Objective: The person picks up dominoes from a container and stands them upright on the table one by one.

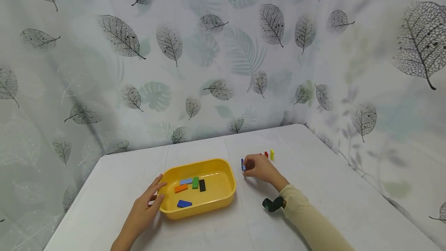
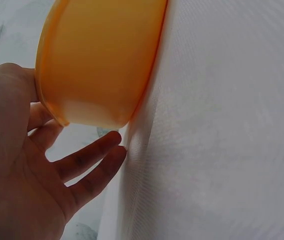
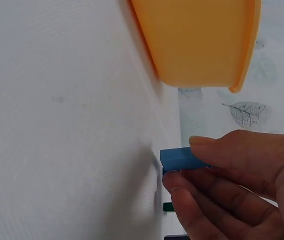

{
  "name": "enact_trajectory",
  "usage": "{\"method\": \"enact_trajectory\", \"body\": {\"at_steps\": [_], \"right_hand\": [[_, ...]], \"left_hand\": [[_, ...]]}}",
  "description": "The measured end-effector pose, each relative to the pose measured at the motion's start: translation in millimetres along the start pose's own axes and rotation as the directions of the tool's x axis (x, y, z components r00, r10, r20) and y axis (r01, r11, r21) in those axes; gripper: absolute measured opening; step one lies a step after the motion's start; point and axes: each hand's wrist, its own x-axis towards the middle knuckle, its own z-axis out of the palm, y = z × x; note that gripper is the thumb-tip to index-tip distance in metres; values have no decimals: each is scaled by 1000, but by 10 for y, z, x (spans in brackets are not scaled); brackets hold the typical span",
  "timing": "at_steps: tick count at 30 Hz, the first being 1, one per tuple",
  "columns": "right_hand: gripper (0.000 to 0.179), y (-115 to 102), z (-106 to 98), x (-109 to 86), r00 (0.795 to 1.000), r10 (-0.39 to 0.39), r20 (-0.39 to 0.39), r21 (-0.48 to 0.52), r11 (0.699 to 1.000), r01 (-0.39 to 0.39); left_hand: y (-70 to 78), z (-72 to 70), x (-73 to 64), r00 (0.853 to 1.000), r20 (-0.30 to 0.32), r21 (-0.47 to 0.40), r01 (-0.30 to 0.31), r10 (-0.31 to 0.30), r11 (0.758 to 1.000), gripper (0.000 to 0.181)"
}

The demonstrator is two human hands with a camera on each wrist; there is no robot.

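Note:
My left hand [image 1: 144, 206] lies at the left end of a yellow tray [image 1: 198, 209], its fingers loosely spread and touching the rim. In the left wrist view, two lower fingers of the left hand [image 2: 37, 160] extend apart from the tray wall. My right hand [image 1: 261, 167], right of the tray, pinches a light blue block [image 3: 181, 158] between thumb and fingers just above the table. A dark blue block [image 1: 242, 162] stands close behind it. Inside the tray lie a light blue block [image 1: 186, 181], an orange one [image 1: 180, 188], a green one [image 1: 195, 183], a black one [image 1: 202, 185] and a dark blue one [image 1: 184, 203].
Beyond the right hand stand red blocks [image 1: 266, 154] and a yellow block [image 1: 272, 154], partly hidden by the hand. The right wrist view shows a green block [image 3: 168, 207] below the fingers. A dark wrist device [image 1: 273, 204] sits at the right sleeve. Leaf-patterned curtains [image 1: 209, 69] enclose the white table [image 1: 265, 231].

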Motion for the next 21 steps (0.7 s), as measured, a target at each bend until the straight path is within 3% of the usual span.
{"method": "enact_trajectory", "body": {"at_steps": [21], "right_hand": [[24,36,-9,-3,999,7,44,10,1000,-7]], "left_hand": [[-14,6,8,1000,7,8,10,-10,1000,39]]}}
